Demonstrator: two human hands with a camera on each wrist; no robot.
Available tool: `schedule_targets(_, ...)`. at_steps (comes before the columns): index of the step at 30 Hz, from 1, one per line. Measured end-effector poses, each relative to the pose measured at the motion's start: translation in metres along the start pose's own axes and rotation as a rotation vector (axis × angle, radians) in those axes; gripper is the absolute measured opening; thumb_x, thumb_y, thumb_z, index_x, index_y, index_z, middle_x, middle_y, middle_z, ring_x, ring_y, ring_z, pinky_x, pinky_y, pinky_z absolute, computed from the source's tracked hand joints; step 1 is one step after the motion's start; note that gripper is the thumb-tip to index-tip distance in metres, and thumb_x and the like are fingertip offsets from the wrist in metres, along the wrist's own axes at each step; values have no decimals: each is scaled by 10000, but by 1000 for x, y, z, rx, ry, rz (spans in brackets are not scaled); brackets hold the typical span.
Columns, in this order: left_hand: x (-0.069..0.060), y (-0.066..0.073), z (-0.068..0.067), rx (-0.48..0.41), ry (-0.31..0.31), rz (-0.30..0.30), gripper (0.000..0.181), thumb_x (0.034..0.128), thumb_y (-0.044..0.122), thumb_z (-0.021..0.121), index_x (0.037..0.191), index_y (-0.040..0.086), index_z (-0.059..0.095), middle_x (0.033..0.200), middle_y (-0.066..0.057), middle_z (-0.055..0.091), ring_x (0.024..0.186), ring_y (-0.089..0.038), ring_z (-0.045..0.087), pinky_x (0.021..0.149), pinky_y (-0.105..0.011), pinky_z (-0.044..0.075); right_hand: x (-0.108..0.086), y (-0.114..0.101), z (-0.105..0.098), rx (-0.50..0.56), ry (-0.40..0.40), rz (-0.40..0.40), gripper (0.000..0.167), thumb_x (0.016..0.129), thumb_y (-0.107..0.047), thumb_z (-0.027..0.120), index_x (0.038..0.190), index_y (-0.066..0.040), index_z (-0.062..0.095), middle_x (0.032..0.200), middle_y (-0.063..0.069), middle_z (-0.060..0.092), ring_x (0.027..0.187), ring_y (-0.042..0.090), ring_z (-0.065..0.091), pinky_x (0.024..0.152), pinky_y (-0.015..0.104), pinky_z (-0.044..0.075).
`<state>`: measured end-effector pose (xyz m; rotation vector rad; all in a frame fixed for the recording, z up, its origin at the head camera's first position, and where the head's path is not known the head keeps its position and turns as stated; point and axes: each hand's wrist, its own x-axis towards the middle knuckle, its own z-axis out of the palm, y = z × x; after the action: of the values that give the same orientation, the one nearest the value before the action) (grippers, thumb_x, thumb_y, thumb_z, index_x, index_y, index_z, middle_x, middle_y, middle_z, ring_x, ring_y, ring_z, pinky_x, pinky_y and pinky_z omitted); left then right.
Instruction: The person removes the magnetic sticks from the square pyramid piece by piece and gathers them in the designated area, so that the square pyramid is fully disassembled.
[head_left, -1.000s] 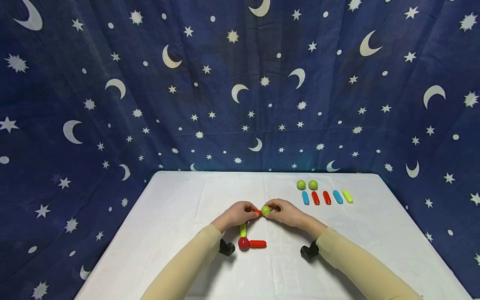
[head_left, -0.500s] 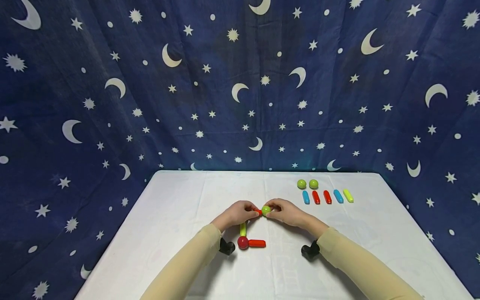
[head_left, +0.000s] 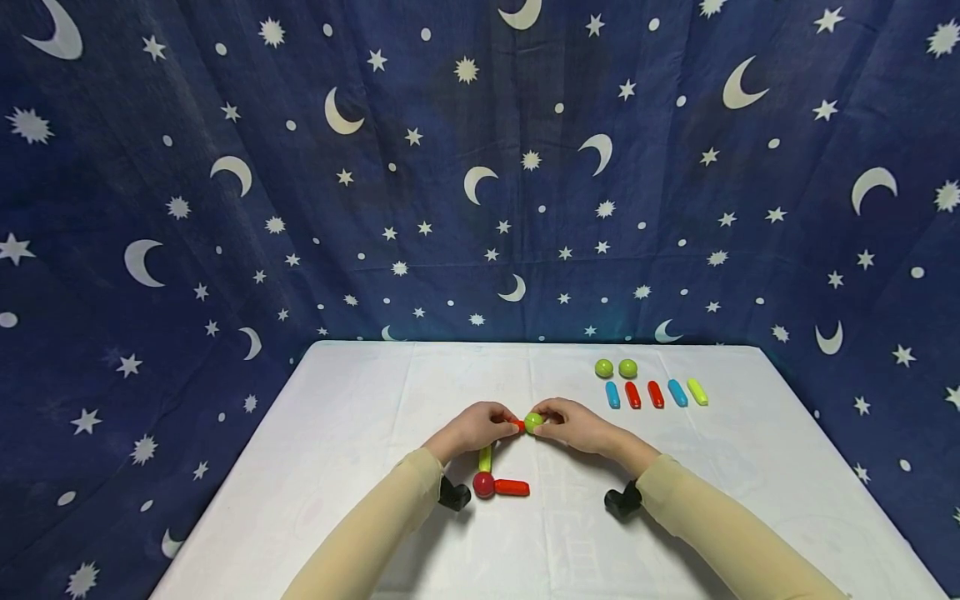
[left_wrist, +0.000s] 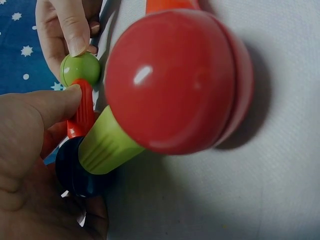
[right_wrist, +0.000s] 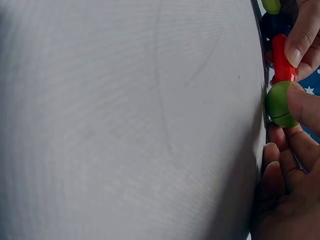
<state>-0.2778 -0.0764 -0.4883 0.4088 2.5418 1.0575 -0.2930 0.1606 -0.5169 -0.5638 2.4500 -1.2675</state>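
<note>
My left hand (head_left: 474, 427) pinches a red stick (left_wrist: 85, 107) between thumb and fingers. My right hand (head_left: 576, 427) holds a green ball (head_left: 533, 422), which meets the stick's right end. At the stick's other end sits a dark blue ball (left_wrist: 75, 167), seen in the left wrist view and largely covered by the left hand in the head view. From it a yellow-green stick (left_wrist: 111, 142) runs to a red ball (head_left: 483, 485) lying nearer the person. Off that red ball, to the right, points a second red stick (head_left: 512, 487).
Toward the back right of the white-covered table (head_left: 360, 392) lie two green balls (head_left: 627, 368). In front of them is a row of several sticks: blue (head_left: 612, 395), red (head_left: 633, 395) and yellow-green (head_left: 697, 392). A dark blue star-and-moon cloth (head_left: 435, 192) hangs behind.
The red ball and the red stick beside it have shifted very slightly left. Both hands keep their grip on the upper red stick and green ball, almost in place.
</note>
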Motion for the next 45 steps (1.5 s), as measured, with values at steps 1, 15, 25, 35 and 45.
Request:
schedule_targets(1, 0, 0, 0, -1, -2, -4, 158, 993, 282, 693, 1058, 144, 733, 913, 25, 649, 787, -147, 555, 703, -304, 453, 0, 0, 0, -1, -6, 1, 296, 984, -266, 708, 1238, -120, 668, 1074, 6, 614, 996, 200, 523, 890, 387, 432)
schedule_targets(15, 1, -4, -1, 5, 2, -9, 149, 988, 307, 697, 1035, 172, 736, 901, 37, 651, 785, -147, 562, 717, -305, 459, -4, 4, -8, 84, 36, -26, 348, 985, -289, 709, 1279, -108, 658, 1089, 25, 661, 988, 208, 575, 851, 380, 486)
schedule_targets(25, 0, -7, -1, -3, 2, -22, 141, 983, 300, 704, 1042, 174, 727, 919, 18, 638, 781, -166, 552, 699, -309, 452, -25, 14, -80, 3, 329, 12, 502, 946, -360, 755, 1334, -69, 622, 1179, 127, 663, 1076, 284, 592, 802, 398, 512)
schedule_targets(35, -1, -5, -3, -15, 1, -38, 156, 980, 316, 705, 1057, 181, 724, 943, 18, 635, 831, -178, 559, 731, -328, 449, -43, 49, -147, -84, 494, 190, 598, 999, -346, 675, 1423, 31, 486, 1339, 276, 544, 1203, 426, 525, 1015, 574, 456)
schedule_targets(45, -1, -2, -1, -18, -7, -34, 141, 982, 307, 703, 1060, 194, 734, 943, 26, 635, 836, -173, 559, 732, -324, 448, -40, 74, -160, -218, 506, 278, 581, 978, -306, 697, 1401, 48, 514, 1293, 292, 562, 1158, 446, 532, 1001, 605, 444)
